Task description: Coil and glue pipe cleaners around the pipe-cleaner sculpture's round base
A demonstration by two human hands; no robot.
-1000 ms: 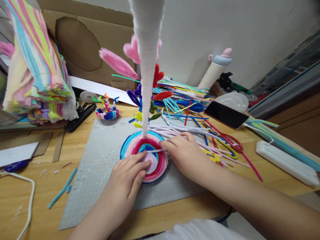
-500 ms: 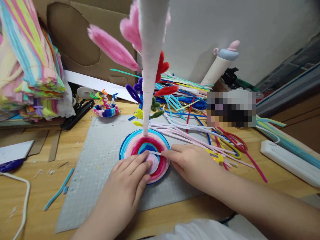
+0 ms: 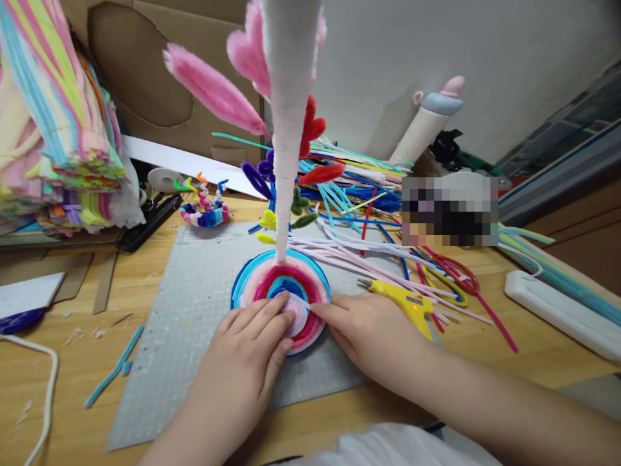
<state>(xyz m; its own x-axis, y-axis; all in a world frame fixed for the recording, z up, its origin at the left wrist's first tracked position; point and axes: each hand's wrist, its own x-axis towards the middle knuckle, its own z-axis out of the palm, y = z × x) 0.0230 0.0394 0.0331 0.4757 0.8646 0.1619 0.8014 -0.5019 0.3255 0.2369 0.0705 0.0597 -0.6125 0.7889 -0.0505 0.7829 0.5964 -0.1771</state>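
Observation:
A round disc [image 3: 246,278] of coiled pipe cleaners, in rings of blue, pink, red and white, lies on the grey cutting mat [image 3: 194,272]. Toward its back edge stands a tall white wrapped cone [image 3: 285,162], with fuzzy pink, red, purple, green and yellow petals around it. My left hand [image 3: 252,343] lies over the disc's left side, fingers stretched out and fingertips pressing on the small pale coil at its centre. From that coil runs a white pipe cleaner [image 3: 299,299]. My right hand [image 3: 361,327] pinches its free end at the disc's right side.
A yellow glue gun [image 3: 405,303] lies beyond my right hand, with red-handled scissors [image 3: 456,272] behind it. Loose pipe cleaners [image 3: 349,249] spread over the mat's back. A white power strip [image 3: 557,314] is at right, bundled pipe cleaners [image 3: 58,142] at left.
My right hand has moved slightly toward me, bending the white pipe cleaner's free end down around the pale coil. More of the glue gun shows now. My left hand stays in place.

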